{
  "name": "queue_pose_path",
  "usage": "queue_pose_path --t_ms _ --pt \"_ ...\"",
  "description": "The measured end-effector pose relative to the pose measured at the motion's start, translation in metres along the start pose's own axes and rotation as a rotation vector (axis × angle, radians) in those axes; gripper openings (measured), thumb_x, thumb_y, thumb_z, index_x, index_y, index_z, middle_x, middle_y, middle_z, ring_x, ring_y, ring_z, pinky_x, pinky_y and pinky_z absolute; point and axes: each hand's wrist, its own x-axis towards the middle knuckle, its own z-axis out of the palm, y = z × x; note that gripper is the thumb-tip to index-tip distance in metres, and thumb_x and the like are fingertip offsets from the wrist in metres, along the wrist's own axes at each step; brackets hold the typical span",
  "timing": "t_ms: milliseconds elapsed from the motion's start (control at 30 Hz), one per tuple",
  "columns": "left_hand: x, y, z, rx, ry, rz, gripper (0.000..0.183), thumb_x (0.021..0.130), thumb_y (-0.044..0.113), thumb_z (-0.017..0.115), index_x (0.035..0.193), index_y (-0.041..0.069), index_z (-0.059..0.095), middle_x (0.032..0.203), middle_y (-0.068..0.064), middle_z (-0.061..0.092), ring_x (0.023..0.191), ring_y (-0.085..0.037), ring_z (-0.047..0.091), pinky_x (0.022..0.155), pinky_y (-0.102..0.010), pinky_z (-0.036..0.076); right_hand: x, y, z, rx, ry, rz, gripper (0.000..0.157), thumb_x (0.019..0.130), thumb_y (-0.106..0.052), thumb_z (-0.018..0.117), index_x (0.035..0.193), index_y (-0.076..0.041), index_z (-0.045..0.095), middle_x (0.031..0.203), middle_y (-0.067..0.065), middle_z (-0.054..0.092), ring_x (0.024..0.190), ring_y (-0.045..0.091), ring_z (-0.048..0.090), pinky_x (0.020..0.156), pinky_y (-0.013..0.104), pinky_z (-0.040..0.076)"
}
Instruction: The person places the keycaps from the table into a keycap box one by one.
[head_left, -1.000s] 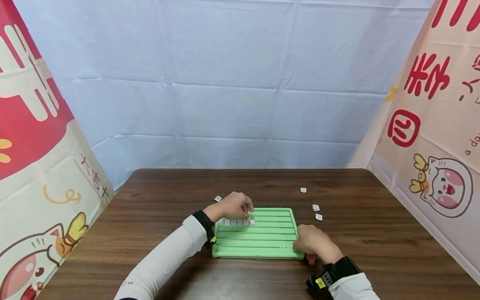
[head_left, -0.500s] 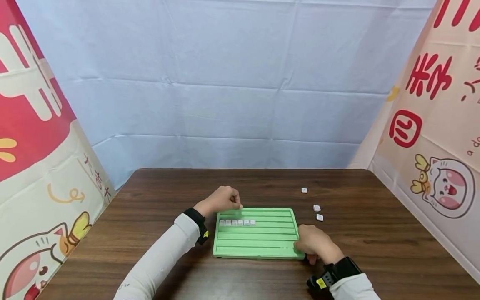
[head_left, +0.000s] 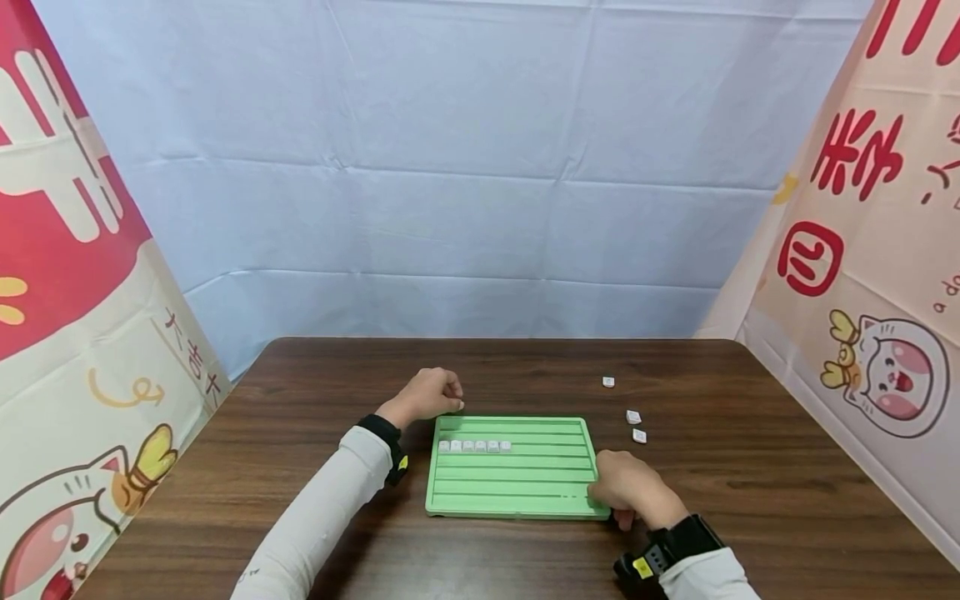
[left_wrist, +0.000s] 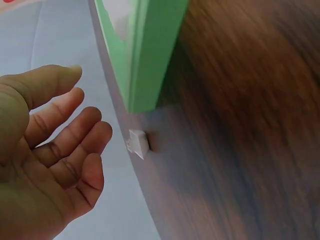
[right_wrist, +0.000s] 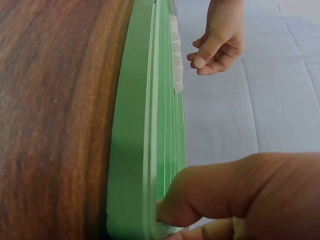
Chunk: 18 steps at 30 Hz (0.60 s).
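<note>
A green tray (head_left: 517,483) with long grooves lies on the table, carrying a row of several small white keycaps (head_left: 475,447) in one groove at its left. My left hand (head_left: 427,393) hovers just beyond the tray's far left corner, holding nothing. Its fingers (left_wrist: 90,132) are loosely bent, with the thumb apart from them. A single white keycap (left_wrist: 138,142) lies on the table near these fingers; in the head view the hand hides it. My right hand (head_left: 630,485) grips the tray's near right corner, the thumb (right_wrist: 180,200) inside the rim and other fingers outside.
Three loose white pieces lie right of the tray: one far back (head_left: 608,382), a second piece (head_left: 633,417) and a third piece (head_left: 639,436) nearer. The brown wooden table (head_left: 337,358) ends at a pale blue cloth (head_left: 450,208), with printed cloths at both sides.
My left hand has moved off the keycap row, leftward and back past the tray's far edge, and now covers the loose keycap there. My right hand has stayed at the tray's corner.
</note>
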Motion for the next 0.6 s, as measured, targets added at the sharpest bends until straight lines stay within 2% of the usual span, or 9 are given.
queue_pose_path --t_ms 267,500,600 --pt "0.003 -0.011 0.001 0.011 0.02 -0.055 0.008 0.085 0.011 0.069 0.092 0.008 0.065 0.088 -0.001 0.059 0.08 -0.017 0.057 0.068 -0.034 0.047 0.001 0.001 0.0 0.002 -0.002 0.004 0.016 0.083 -0.003 0.056 0.067 -0.004 0.055 0.052 0.013 0.052 0.039 0.02 0.055 0.038 0.027 0.039" --pt "0.004 -0.021 0.004 0.045 0.043 -0.059 0.021 0.082 0.012 0.072 0.101 0.007 0.066 0.101 -0.01 0.052 0.081 -0.021 0.053 0.071 -0.037 0.045 0.002 0.001 0.001 0.006 0.001 0.008 0.016 0.082 -0.001 0.055 0.067 -0.003 0.056 0.051 0.012 0.053 0.037 0.019 0.054 0.037 0.027 0.04" --pt "0.005 -0.026 0.005 0.048 0.048 -0.077 0.027 0.081 0.012 0.073 0.107 0.007 0.065 0.109 -0.012 0.051 0.089 -0.025 0.052 0.074 -0.039 0.045 0.003 0.001 0.001 0.011 0.001 0.008 0.016 0.082 -0.001 0.055 0.066 -0.003 0.055 0.05 0.013 0.053 0.037 0.019 0.054 0.037 0.027 0.04"
